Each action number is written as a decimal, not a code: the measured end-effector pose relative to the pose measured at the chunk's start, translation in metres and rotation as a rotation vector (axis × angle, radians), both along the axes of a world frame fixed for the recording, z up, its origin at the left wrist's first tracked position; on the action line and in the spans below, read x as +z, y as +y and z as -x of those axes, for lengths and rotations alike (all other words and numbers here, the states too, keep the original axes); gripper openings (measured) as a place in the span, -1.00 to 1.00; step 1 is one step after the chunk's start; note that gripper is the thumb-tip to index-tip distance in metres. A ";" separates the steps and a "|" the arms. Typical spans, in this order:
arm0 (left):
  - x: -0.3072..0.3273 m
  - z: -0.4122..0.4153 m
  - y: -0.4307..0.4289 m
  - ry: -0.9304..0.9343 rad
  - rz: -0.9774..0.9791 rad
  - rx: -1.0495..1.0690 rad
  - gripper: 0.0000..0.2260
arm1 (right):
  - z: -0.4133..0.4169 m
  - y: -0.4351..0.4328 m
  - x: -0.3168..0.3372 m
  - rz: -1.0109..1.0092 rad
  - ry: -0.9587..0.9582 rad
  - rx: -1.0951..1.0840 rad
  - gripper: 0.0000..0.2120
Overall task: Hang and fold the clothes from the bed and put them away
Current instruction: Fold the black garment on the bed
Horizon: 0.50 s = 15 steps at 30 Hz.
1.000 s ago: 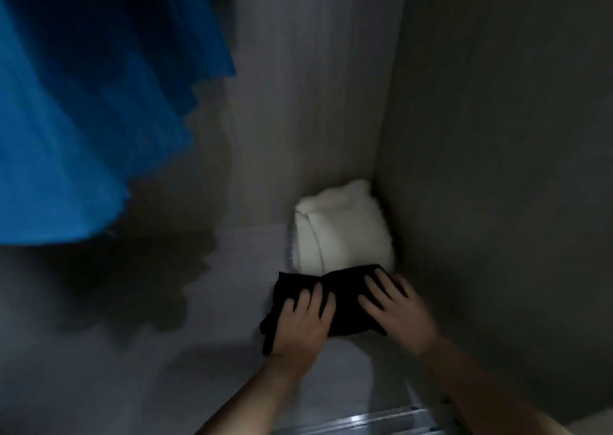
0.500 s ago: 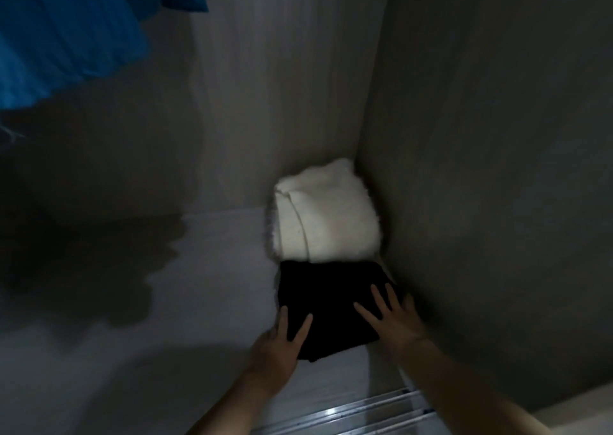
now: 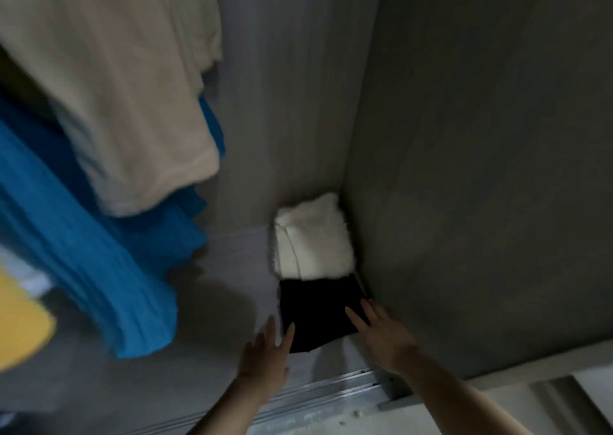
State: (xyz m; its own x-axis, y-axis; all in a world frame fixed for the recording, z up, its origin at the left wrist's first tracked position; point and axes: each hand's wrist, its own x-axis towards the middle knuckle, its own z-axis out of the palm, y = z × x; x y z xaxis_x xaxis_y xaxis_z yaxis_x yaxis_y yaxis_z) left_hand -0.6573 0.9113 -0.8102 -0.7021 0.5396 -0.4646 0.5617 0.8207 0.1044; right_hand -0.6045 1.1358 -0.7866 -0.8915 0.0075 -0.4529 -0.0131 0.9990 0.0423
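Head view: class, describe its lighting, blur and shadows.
Head view: dim and underlit; the hanging blue garment and beige garment are smeared by motion blur; the fluffy white fold and black folded cloth in the corner look sharper, though the black one shows no detail; a dark shadow lies on the wardrobe floor under the blue garment.

Probably a home wardrobe: hanging garments [image 3: 109, 109], folded clothes [image 3: 311, 235], sliding-door track [image 3: 331, 391].
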 end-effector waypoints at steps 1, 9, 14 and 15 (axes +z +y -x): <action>0.027 -0.001 0.002 0.032 -0.039 0.023 -0.38 | -0.005 -0.002 0.027 0.043 0.085 0.012 -0.24; 0.202 -0.025 0.007 0.190 -0.329 -0.046 -0.22 | -0.058 -0.001 0.203 -0.040 0.155 0.083 -0.21; 0.305 -0.059 0.007 0.246 -0.403 -0.193 -0.59 | -0.105 -0.011 0.302 0.002 0.140 0.105 -0.43; 0.317 -0.063 0.008 0.261 -0.402 -0.210 -0.58 | -0.117 -0.010 0.313 0.007 0.170 0.110 -0.53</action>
State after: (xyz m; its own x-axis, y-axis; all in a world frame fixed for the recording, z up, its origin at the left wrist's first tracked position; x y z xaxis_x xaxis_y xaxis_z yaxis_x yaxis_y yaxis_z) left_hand -0.5945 0.9194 -0.4935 -0.6244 0.7809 -0.0160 0.7592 0.6116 0.2227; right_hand -0.4874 1.1255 -0.4741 -0.9504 -0.0971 -0.2955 -0.1158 0.9922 0.0465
